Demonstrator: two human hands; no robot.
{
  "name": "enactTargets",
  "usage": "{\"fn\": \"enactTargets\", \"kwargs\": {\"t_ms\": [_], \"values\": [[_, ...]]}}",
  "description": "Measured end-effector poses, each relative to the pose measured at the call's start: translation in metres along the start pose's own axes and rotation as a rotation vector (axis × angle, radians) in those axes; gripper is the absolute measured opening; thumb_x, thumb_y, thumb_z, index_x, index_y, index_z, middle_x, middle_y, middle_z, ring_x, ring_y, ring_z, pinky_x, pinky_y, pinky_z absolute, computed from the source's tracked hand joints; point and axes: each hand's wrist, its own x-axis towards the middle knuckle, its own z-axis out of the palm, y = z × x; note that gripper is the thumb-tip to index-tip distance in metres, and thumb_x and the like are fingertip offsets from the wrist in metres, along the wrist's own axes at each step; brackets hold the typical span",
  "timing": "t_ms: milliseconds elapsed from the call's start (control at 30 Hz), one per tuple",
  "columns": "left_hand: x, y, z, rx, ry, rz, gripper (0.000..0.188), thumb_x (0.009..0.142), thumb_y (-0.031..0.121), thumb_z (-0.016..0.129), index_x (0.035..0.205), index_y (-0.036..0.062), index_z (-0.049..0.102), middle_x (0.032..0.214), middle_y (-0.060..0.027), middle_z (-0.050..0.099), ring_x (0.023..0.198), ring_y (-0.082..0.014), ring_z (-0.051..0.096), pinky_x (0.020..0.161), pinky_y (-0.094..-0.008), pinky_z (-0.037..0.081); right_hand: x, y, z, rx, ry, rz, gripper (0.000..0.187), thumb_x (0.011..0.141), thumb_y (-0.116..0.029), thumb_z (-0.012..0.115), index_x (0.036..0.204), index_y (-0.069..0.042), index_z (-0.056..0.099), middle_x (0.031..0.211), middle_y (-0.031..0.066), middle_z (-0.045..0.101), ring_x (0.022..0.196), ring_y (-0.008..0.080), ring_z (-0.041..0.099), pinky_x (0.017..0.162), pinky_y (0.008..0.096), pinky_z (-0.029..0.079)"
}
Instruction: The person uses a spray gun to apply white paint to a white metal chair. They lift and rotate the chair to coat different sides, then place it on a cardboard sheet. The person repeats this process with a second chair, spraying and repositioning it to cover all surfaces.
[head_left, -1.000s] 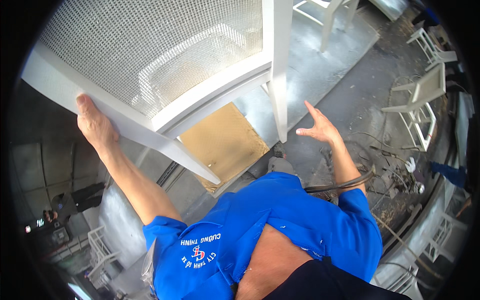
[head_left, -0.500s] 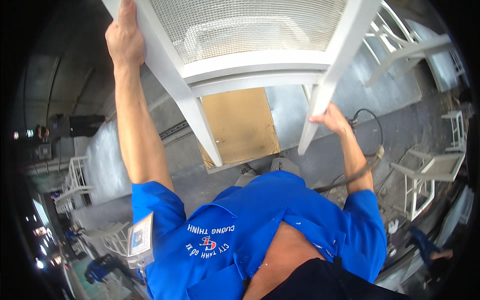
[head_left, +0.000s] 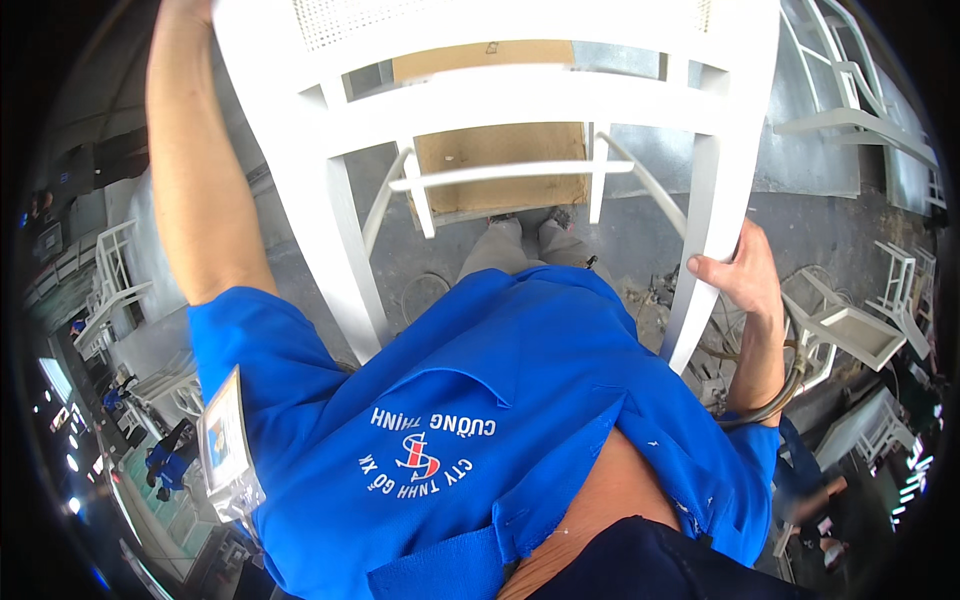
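Observation:
A white-painted wooden chair (head_left: pixel 520 105) with a woven mesh panel fills the upper middle, its near legs pointing toward my body. My right hand (head_left: pixel 745 268) is closed around the right near leg, thumb along its side. At the upper left picture edge, my left hand (head_left: pixel 190 8) lies against the chair's side. Most of it is cut off, but the chair hangs raised between my two arms. Thinner legs and a stretcher bar (head_left: pixel 510 174) show through the frame. Beneath the chair lies a brown cardboard sheet (head_left: pixel 500 150).
Grey metal-topped surface (head_left: pixel 650 155) runs behind the chair. A dark hose (head_left: pixel 785 395) loops by my right forearm. More white chair frames stand at the right (head_left: pixel 850 320) and left (head_left: pixel 110 290). Other people (head_left: pixel 165 460) are at the lower left, and one person (head_left: pixel 820 500) at lower right.
The chair has come nearer to my body and turned, so its stretcher and further legs now show. My left hand has moved up to the picture edge; my right hand has moved outward and nearer.

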Motion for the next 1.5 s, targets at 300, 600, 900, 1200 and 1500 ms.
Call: {"fn": "enactTargets", "kwargs": {"t_ms": [300,600,900,1200,1500], "values": [[-0.025,-0.218,-0.062,-0.109,0.004,-0.508,0.058,0.107,0.035,0.055,0.139,-0.0137,0.053,0.137,-0.024,0.061,0.121,-0.0325,0.062,0.103,-0.0437,0.051,0.002,-0.021,0.067,-0.12,-0.041,0.265,0.052,0.07,-0.023,0.079,0.112,0.006,0.068,0.093,0.0185,0.074,0.085,0.0264,0.072,0.082,0.0385,0.056],[-0.06,-0.314,-0.051,-0.184,-0.016,-0.85,0.06,0.104,0.036,0.059,0.136,-0.0141,0.055,0.129,-0.0244,0.065,0.116,-0.034,0.066,0.101,-0.0479,0.053,0.02,-0.039,0.092,-0.242,0.023,0.342,0.059,0.073,-0.028,0.074,0.121,0.004,0.066,0.103,0.0239,0.073,0.097,0.035,0.071,0.09,0.0437,0.054],[-0.086,-0.298,-0.038,0.089,-0.157,-0.829,0.046,0.096,0.035,0.074,0.113,-0.0079,0.069,0.102,-0.0142,0.074,0.089,-0.0214,0.07,0.084,-0.0324,0.056,0.071,-0.063,0.078,-0.208,0.08,0.191,0.068,0.074,-0.03,0.076,0.132,0.002,0.063,0.11,0.0221,0.073,0.1,0.0303,0.071,0.091,0.0395,0.053],[-0.177,-0.201,-0.05,0.157,-0.226,-0.877,0.079,0.08,0.008,0.072,0.15,-0.0062,0.038,0.132,-0.0274,0.061,0.115,-0.0318,0.066,0.102,-0.0399,0.051,0.168,-0.074,0.045,-0.121,-0.014,0.185,0.063,0.075,-0.037,0.074,0.121,0.006,0.069,0.104,0.0217,0.074,0.095,0.0306,0.071,0.087,0.0374,0.054],[-0.102,-0.263,-0.041,0.113,-0.237,-0.96,0.041,0.078,0.01,0.075,0.112,-0.0119,0.07,0.105,-0.0229,0.074,0.092,-0.0289,0.074,0.084,-0.0387,0.059,0.252,-0.083,0.023,0.079,0.12,0.16,0.048,0.091,-0.037,0.066,0.11,0.006,0.073,0.1,0.0201,0.073,0.093,0.024,0.067,0.08,0.0381,0.051]]}}
